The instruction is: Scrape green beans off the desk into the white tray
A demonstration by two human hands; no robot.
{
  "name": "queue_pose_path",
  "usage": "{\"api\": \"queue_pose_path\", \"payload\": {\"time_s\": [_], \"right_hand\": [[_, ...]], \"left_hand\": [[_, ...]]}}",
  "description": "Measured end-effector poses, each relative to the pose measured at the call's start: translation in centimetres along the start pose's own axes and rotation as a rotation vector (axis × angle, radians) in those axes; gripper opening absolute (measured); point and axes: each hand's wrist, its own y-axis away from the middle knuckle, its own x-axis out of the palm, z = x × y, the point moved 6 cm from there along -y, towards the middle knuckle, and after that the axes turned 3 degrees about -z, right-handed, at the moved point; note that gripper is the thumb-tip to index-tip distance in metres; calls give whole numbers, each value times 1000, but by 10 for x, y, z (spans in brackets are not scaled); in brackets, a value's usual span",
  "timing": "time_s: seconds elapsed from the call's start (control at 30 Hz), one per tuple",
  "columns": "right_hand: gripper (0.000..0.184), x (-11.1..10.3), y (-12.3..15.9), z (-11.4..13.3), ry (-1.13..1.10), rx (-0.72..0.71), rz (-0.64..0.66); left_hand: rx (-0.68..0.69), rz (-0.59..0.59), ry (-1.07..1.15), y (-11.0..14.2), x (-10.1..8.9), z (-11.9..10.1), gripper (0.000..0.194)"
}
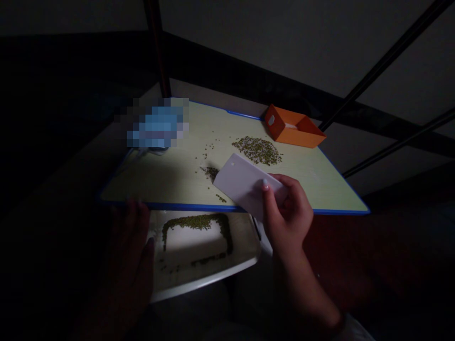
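My right hand [289, 213] is closed on a flat white plastic scraper [241, 182] with a small hole near one corner, thumb on top. The scraper is tilted over the table's near edge, its far left edge beside a small heap of green beans [212, 172], which look like mung beans. In deep shadow, my left hand [133, 255] grips the left end of a white tray [245, 237], thumb at its rim. The tray sits just below the table edge. More green beans [194, 221] lie along the sides of its floor.
A larger patch of beans [259, 150] lies on the pale, blue-edged table [320, 184], with stray beans left of it. An orange open box [298, 130] stands at the back right. A blurred-out blue object [159, 125] is at the back left. Dark bars rise behind the table.
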Motion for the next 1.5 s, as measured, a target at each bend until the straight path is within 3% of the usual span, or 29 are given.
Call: {"api": "queue_pose_path", "payload": {"time_s": [0.37, 0.9, 1.17, 1.5], "right_hand": [[6, -15, 3, 0, 15, 14, 34], [7, -3, -3, -8, -20, 58, 8], [9, 16, -4, -9, -124, 144, 93], [9, 20, -1, -9, -264, 265, 185]], "left_hand": [[19, -32, 12, -2, -1, -1, 66], [39, -32, 0, -2, -3, -5, 67], [13, -25, 3, -3, 1, 0, 66], [-6, -23, 29, -3, -2, -3, 65]]}}
